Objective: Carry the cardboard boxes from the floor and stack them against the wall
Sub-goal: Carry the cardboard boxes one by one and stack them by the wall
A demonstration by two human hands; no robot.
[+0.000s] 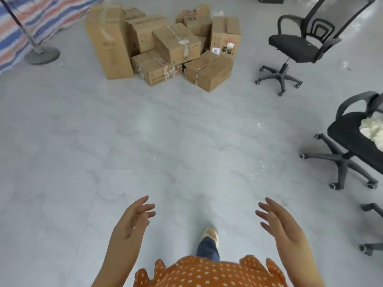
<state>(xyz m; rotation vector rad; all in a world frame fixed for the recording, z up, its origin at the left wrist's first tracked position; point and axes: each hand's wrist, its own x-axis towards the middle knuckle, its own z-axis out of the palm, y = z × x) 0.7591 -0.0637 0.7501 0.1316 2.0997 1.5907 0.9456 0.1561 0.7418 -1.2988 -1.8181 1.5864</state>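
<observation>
Cardboard boxes (165, 46) sit piled ahead; left hand (132, 220) and right hand (277, 222) spread wide, holding nothing.

I stand on a big floor (145, 129) made of pale grey tiles, and it shines softly in the light. Little white scraps lie on it here and there. On my right I see a black office chair (298, 46) with wheels and a net back. A second black chair (352, 139) is closer to me, and something white and fluffy (373, 129) sits on its seat. Far off on my left hangs a striped sheet (41, 15) in red, white and blue. A round grey stand (42, 55) with a pole sits just beside it.
</observation>
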